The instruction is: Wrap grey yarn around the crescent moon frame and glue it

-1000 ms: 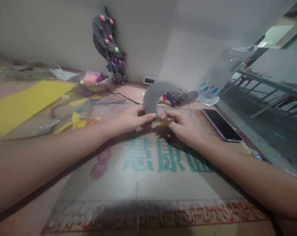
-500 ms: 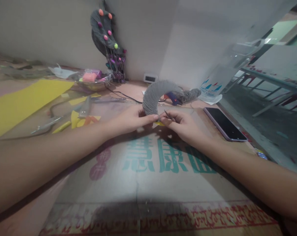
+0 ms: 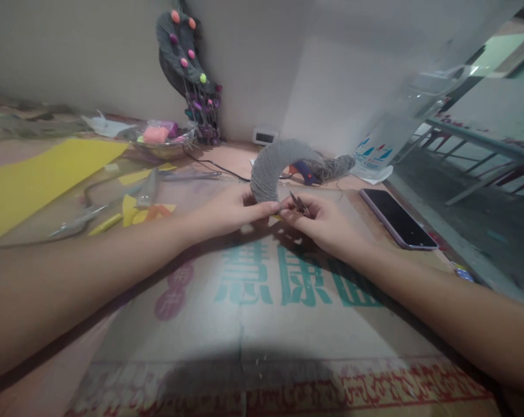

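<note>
My left hand point(image 3: 248, 209) grips the lower end of a crescent wrapped in grey yarn point(image 3: 265, 172), with the thumb on its tip. The crescent's arc stands up and curves over to the right. At that same tip, the thumb and finger of my right hand point(image 3: 307, 213) are pinched together, close to the left thumb. A small dark metal tool with pointed blades point(image 3: 300, 204) is tucked in my right hand, its points sticking up. A bit of yellow shows under the fingertips. Whether the right fingertips pinch yarn is too small to tell.
A phone point(image 3: 398, 219) lies to the right on the printed cardboard point(image 3: 253, 336). Behind the crescent are a grey yarn bundle point(image 3: 337, 168) and a plastic bag point(image 3: 372, 147). Yellow sheet point(image 3: 48, 179), a clear glue gun point(image 3: 147, 191) and a bowl point(image 3: 164, 152) are left. A decorated crescent point(image 3: 181, 52) hangs behind.
My right hand has shifted slightly and turned, so the metal tool's blades show more plainly. Less yellow is visible under the fingertips. My left hand keeps its grip on the crescent.
</note>
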A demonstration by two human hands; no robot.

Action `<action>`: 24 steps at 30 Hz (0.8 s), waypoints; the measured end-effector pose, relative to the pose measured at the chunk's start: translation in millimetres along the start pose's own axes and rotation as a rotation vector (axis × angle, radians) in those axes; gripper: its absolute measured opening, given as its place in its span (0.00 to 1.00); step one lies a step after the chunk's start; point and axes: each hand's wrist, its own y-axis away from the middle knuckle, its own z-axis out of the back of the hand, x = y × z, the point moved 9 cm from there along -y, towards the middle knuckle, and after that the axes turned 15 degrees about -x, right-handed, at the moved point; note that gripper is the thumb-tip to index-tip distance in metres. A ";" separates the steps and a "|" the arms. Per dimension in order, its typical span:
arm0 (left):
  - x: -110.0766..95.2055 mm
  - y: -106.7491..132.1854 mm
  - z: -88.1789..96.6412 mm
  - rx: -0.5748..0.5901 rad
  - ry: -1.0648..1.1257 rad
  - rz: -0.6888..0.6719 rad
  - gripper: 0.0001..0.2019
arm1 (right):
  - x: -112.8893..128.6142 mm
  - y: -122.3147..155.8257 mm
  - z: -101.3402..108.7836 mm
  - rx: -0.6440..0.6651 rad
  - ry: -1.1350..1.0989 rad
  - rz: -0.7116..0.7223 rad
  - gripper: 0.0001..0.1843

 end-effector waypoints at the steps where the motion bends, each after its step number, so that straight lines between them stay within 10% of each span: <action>1: 0.1 -0.2 0.4 0.000 0.006 0.002 0.19 | 4.7 -0.8 3.0 -0.011 0.049 0.062 0.13; 10: 1.1 -2.0 7.6 -0.061 -0.009 0.047 0.16 | 53.9 14.5 27.1 -0.135 0.551 0.756 0.15; 24: -1.2 -2.2 21.3 -0.198 -0.029 0.000 0.17 | 51.0 17.4 24.6 -0.200 0.756 0.916 0.14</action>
